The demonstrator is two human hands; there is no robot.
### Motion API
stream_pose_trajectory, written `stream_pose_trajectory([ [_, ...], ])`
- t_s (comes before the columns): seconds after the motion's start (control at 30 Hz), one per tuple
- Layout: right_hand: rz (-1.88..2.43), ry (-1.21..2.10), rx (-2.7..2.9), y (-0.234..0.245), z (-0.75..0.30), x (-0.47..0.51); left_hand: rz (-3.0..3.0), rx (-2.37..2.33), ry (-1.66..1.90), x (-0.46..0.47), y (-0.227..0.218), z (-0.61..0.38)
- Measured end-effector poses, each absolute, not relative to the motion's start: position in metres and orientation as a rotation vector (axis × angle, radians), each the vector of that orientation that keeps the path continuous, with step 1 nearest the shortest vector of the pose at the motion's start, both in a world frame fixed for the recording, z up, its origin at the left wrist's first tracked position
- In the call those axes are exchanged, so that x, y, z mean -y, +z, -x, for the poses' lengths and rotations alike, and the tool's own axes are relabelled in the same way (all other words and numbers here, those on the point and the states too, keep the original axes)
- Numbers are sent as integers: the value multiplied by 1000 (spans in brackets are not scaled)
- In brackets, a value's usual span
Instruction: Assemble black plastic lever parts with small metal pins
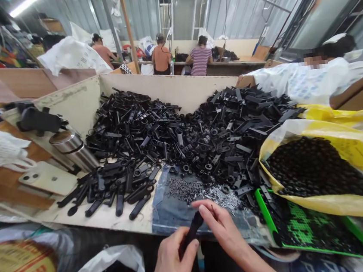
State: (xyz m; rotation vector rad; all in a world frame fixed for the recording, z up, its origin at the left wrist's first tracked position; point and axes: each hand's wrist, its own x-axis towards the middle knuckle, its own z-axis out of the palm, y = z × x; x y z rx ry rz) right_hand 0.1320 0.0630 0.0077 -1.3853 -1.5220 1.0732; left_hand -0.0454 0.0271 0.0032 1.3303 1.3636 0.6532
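the left hand is curled shut around a slender matte black plastic piece, which stands tilted up between both hands. the right hand is just beside it, its fingers together and bent near the top end, though whether they pinch anything there cannot be told. just past the fingertips, worn denim cloth carries a scatter of small silver screws. to the right of the hands lies a green-rimmed tray, and above it a glossy yellow-and-white plastic sack holds rounded black pieces. ahead of the hands, on a pale board bench, rises a heap of flat, ringed black plastic parts. farther off, a person in a white printed smock sits at the bench's far right.
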Motion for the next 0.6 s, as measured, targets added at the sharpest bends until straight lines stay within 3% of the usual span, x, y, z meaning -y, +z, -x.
stream_pose_trajectory([
  [0.17,1519,568,1847,0,-124,-70,-929,-1099,433,-10,-27,20],
  [0.33,1552,421,2001,-23,-105,-83,-791,-1072,452,-6,-47,4],
  [0.6,1625,121,2192,-37,-97,-80,-477,-1002,432,-10,-36,-10],
])
